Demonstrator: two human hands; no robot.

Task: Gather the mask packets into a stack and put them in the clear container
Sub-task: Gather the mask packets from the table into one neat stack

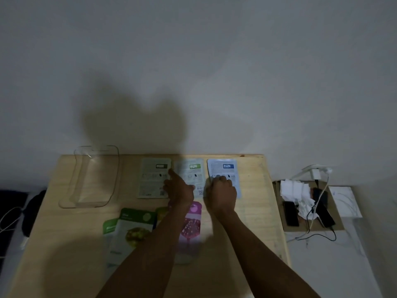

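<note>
Both forearms reach forward; left hand (179, 190) points a finger, right hand (221, 193) curled knuckles-up.

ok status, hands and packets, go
Left hand on back-row packets, finger extended. Right hand curled at the blue packet edge. Clear container empty, far left. No stack yet; path clear.

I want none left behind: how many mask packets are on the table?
7 visible. Back row: grey, green-labelled, blue. Front: two overlapping green ones, a yellow-green one mostly under the left arm, and a purple one. More could be hidden.
</note>
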